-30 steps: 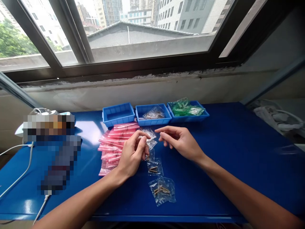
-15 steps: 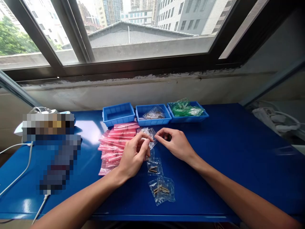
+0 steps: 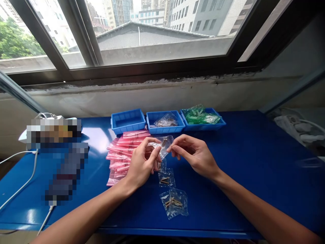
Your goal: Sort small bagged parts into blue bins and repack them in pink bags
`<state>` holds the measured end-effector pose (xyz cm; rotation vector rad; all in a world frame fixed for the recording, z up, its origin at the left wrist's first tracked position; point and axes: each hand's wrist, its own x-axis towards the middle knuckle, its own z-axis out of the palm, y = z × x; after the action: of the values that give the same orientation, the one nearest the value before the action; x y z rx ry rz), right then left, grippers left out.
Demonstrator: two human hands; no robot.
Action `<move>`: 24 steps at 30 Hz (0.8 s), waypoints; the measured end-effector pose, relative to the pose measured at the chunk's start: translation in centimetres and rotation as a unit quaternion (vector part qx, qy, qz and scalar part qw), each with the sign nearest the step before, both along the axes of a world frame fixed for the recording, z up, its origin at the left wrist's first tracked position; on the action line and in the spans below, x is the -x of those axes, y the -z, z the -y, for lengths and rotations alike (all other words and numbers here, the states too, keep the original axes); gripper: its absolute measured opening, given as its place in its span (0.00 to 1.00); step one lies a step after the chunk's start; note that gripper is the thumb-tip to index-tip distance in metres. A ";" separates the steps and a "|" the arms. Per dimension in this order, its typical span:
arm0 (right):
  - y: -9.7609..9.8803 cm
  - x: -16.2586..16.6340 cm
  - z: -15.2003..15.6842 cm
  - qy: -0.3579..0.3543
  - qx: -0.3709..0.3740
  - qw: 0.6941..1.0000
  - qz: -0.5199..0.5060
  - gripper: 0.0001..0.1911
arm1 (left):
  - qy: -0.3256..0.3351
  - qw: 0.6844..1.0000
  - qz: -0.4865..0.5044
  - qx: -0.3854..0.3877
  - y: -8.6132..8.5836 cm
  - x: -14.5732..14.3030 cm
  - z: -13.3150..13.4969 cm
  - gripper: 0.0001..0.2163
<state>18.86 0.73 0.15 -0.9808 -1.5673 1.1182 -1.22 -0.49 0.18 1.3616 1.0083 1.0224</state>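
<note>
Clear plastic bag (image 3: pixel 167 141), its edge pinched in the right hand (image 3: pixel 196 154); whether the left hand (image 3: pixel 142 164) grips too, I can't tell. Glossy blue worktop (image 3: pixel 259 162) spreads wide rightward.

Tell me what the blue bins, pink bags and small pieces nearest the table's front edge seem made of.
Blue bins: probably moulded plastic, faintly shiny, with ribbed walls. Pink bags: apparently thin, glossy plastic film, creased, with highlights. Small pieces: perhaps metal, golden-brown with glints, too small to confirm.
</note>
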 end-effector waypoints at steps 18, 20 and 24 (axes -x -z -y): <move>0.0 0.0 0.3 0.016 -0.041 0.995 0.088 0.11 | -0.027 0.993 -0.089 -0.067 -0.6 0.0 0.3 0.11; 0.2 -0.1 0.3 0.019 -0.042 0.996 0.077 0.10 | -0.027 0.992 -0.090 -0.078 -0.5 0.0 0.3 0.10; 0.4 -0.1 0.4 -0.010 -0.037 0.999 0.030 0.08 | -0.025 0.993 -0.082 -0.087 -0.3 0.0 0.4 0.08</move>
<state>18.99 0.30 -0.29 -0.9590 -1.6578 1.0452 -1.18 -0.90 0.48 1.5908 1.0992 1.0699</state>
